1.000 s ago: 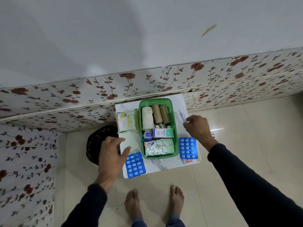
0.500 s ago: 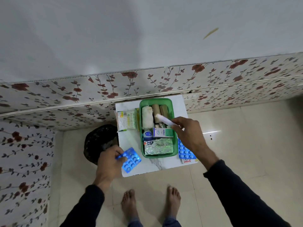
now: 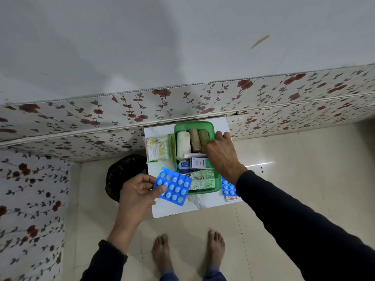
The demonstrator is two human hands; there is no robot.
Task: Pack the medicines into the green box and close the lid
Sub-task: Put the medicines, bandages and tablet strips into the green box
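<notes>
The green box [image 3: 194, 125] stands open on a small white table [image 3: 174, 207]. Inside lie a white bandage roll [image 3: 183, 146], two brown rolls [image 3: 194, 141], a white-green carton [image 3: 199, 163], a small blue bottle [image 3: 183, 166] and a silver foil strip [image 3: 203, 180]. My right hand [image 3: 222, 157] reaches into the box, fingers closed on the end of a white tube [image 3: 192, 155] that lies across the middle. My left hand [image 3: 140, 191] holds a blue blister pack [image 3: 172, 186] above the table's left front, near the box's corner. Another blue blister pack [image 3: 228, 188] lies right of the box, partly under my arm.
A green sachet packet [image 3: 159, 149] lies left of the box on a yellow-green edge [image 3: 171, 147]. A small red-white pack [image 3: 231, 198] sits at the table's right front. A black bag-lined bin [image 3: 125, 173] stands left of the table. A floral-panelled wall is behind, and bare feet are below.
My right hand has carried the white tube from the table's right side into the box. My left hand has picked up the blue blister pack and lifted it toward the box.
</notes>
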